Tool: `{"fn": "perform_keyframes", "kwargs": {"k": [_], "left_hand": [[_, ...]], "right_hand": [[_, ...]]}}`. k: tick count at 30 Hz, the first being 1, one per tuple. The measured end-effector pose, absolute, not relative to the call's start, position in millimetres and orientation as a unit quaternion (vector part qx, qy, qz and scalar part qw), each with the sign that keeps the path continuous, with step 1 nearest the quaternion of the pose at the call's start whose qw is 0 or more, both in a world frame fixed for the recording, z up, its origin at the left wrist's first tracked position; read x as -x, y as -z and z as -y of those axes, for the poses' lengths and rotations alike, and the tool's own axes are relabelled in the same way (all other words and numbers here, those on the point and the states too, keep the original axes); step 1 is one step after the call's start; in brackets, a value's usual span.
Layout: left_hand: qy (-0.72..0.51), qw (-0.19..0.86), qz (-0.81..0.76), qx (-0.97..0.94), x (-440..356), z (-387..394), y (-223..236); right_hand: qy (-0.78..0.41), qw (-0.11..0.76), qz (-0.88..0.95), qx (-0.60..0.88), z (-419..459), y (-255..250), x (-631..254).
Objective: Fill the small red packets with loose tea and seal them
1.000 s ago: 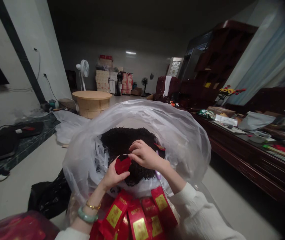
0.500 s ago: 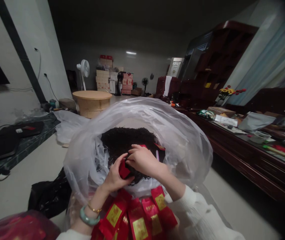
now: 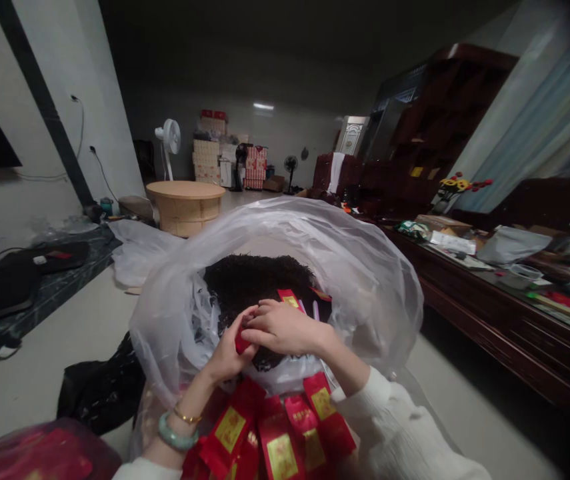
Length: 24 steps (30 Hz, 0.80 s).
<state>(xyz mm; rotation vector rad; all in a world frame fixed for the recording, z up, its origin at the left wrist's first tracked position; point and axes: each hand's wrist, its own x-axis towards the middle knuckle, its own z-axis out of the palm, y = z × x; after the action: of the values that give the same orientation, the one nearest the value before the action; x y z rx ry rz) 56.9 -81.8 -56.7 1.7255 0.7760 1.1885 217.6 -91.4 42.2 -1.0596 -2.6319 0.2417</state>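
A big clear plastic bag [image 3: 355, 267] stands open in front of me, filled with dark loose tea leaves [image 3: 255, 280]. Over the leaves my left hand [image 3: 227, 353] pinches a small red packet [image 3: 242, 341], most of it hidden by fingers. My right hand [image 3: 279, 328] lies curled over the packet's top, fingers pressed onto it. Another red packet [image 3: 289, 299] rests on the leaves just beyond my right hand. Several red and gold packets [image 3: 275, 440] fan out below my wrists.
A red-filled plastic bag [image 3: 39, 453] sits at lower left and a black bag [image 3: 99, 393] lies on the floor. A long dark wooden table [image 3: 505, 320] with clutter runs along the right. A round wooden tub [image 3: 185, 203] and a fan [image 3: 169, 140] stand farther back.
Both hands have sunk a little and closed together around the red packet, which now shows far less. A red packet on the leaves behind my right hand has come into view.
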Motion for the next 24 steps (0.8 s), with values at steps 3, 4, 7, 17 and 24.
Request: {"fn": "perform_keyframes", "kwargs": {"k": [3,4,7,17,24], "left_hand": [[-0.492,0.495,-0.297,-0.651,-52,83,51],[-0.492,0.517,-0.301,-0.633,-50,83,50],[-0.486,0.571,-0.308,-0.586,-49,87,49],[-0.504,0.618,-0.33,-0.505,-60,91,42],[-0.565,0.557,-0.38,-0.476,-64,84,43]], "right_hand": [[-0.146,0.189,0.89,0.389,94,-51,-223],[-0.172,0.219,0.874,0.398,95,-52,-224],[-0.233,0.284,0.843,0.394,93,-44,-225],[-0.398,0.438,0.685,0.426,79,4,-219],[-0.331,0.477,0.687,0.438,76,21,-227]]}}
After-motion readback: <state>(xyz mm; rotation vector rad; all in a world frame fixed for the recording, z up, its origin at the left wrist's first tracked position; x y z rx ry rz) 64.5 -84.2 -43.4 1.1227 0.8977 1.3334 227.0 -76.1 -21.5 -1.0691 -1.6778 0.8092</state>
